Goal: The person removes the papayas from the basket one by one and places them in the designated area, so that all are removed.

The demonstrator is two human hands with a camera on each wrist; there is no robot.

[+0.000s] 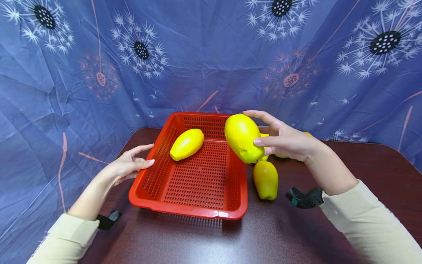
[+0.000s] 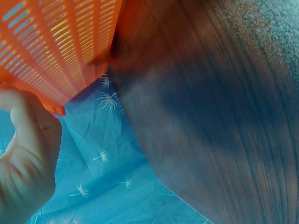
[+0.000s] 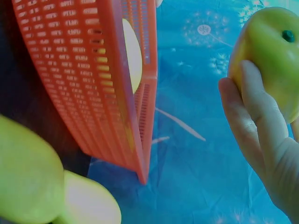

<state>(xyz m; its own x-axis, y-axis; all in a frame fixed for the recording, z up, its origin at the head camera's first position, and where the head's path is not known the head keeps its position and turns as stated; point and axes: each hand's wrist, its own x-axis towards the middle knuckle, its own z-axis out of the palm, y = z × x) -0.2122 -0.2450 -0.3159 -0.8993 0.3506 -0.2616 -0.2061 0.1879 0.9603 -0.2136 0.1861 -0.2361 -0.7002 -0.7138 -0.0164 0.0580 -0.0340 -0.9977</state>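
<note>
Right hand: the right hand (image 1: 285, 141) grips a smooth, glossy yellow papaya (image 1: 243, 138), thumb on its near side and fingers curled over the top and far side. From the right wrist view the fingers (image 3: 254, 109) wrap its rounded flank, and a small dark stem spot shows at the fruit's end.
Held papaya, place: lifted off the table, tilted, above the right rim of the red basket (image 1: 230, 214), at its far right corner.
Left hand: the left hand (image 1: 130, 165) rests against the left rim of the basket, fingers relaxed and nearly straight, the thumb touching the rim's edge. The left wrist view shows the thumb against the orange-red plastic edge.
Basket: shallow, rectangular, moulded plastic, its floor and sloping walls pierced with rows of small slots, with a solid smooth rim.
Fruit inside: a second papaya (image 1: 187, 144), oval and shiny yellow, lies slantwise on the basket floor at the far left.
Fruit on table: a duller yellow-green papaya (image 1: 265, 179) lies just right of the basket; more yellow fruit sits behind the right hand, mostly hidden.
Table: dark brown table (image 1: 270, 238) with a polished wood-grain surface.
Backdrop: creased blue cloth (image 1: 204, 55) printed with white dandelion heads.
Sleeves: cream knit cuffs, black wrist mounts beneath.
</note>
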